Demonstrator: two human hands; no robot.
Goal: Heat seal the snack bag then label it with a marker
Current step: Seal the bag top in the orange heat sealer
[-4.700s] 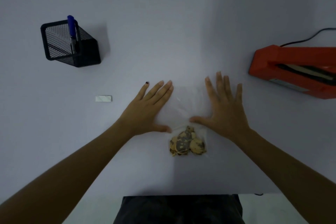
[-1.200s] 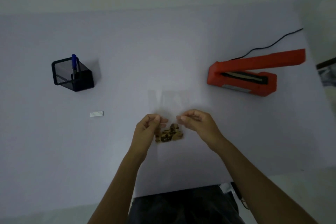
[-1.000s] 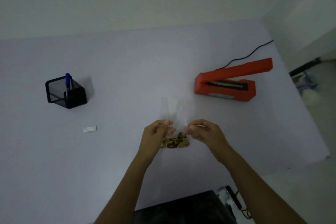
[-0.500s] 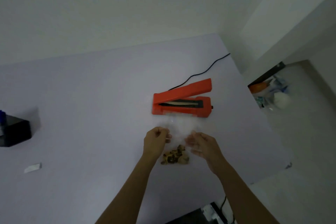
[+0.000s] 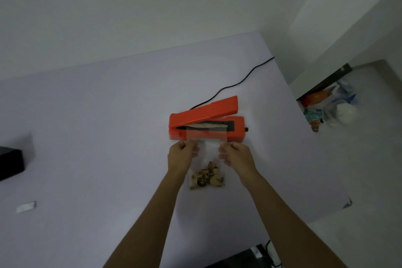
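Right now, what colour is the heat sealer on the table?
Orange-red, with a black cord; the head view shows the heat sealer best.

- Left hand (image 5: 182,154) and right hand (image 5: 236,155): bare, with no rings or gloves.
- Both forearms bare, with no sleeves, reaching in from the lower frame.

Dim, flat light over my table (image 5: 87,137), its straight edges bowed by the wide lens; soft shadows fall beside my forearms, and the far right corner goes blurry.
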